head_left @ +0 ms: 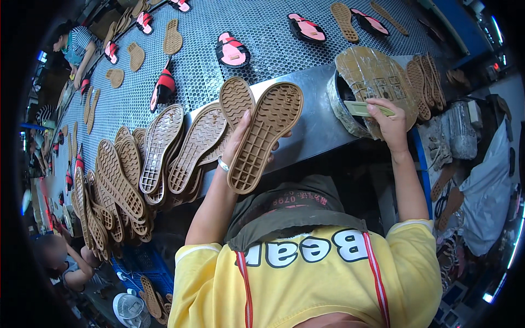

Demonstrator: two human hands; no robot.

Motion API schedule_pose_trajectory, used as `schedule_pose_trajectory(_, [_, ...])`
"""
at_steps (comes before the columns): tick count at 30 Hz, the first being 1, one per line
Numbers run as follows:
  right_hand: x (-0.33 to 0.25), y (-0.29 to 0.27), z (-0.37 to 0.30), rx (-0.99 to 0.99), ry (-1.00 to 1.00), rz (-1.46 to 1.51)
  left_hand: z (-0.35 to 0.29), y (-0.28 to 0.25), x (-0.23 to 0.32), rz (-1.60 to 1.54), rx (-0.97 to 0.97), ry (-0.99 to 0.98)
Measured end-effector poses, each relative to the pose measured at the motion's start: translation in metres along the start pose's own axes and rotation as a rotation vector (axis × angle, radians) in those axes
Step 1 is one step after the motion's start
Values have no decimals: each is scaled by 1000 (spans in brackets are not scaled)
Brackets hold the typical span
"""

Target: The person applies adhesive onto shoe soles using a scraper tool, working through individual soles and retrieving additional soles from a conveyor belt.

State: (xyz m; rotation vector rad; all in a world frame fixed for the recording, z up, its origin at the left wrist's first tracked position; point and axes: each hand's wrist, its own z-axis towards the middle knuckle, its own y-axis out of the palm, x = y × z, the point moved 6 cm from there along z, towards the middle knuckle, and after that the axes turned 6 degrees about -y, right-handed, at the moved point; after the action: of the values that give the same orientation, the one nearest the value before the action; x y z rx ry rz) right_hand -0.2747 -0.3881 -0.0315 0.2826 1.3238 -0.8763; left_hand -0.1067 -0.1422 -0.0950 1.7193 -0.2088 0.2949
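Observation:
My left hand [236,143] is closed round a brown shoe sole [265,131], its ridged and gridded tread facing up. Just behind it a second sole [236,97] shows; I cannot tell whether the hand also holds that one. My right hand [391,123] grips a pale green flat-handled tool [360,109], perhaps a brush, whose working end is hidden. This tool is over a round plastic-wrapped tub [334,101], partly covered by a yellowish tape-covered board [367,68].
Piled soles [117,180] line the table's left front edge, and several stand at the right [424,82]. Beyond the metal edge [306,104], a perforated blue-grey surface [273,52] carries pink-and-black sandals [232,50] and loose soles. Another person [74,46] stands far left; one sits lower left [76,268].

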Motion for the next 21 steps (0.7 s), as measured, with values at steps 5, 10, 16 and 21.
schedule_pose_trajectory(5, [10, 4, -5, 68, 272, 310, -2, -5, -7, -47, 44, -13])
schedule_pose_trajectory(10, [-2, 32, -10, 6, 345, 548, -6, 1, -17, -81, 1, -15])
schedule_pose_trajectory(16, [-49, 61, 1, -159, 65, 325, -11, 9, -23, -74, 25, -13])
schedule_pose_trajectory(21, [-98, 92, 8, -368, -419, 31, -22, 12, -29, -114, 64, -34])
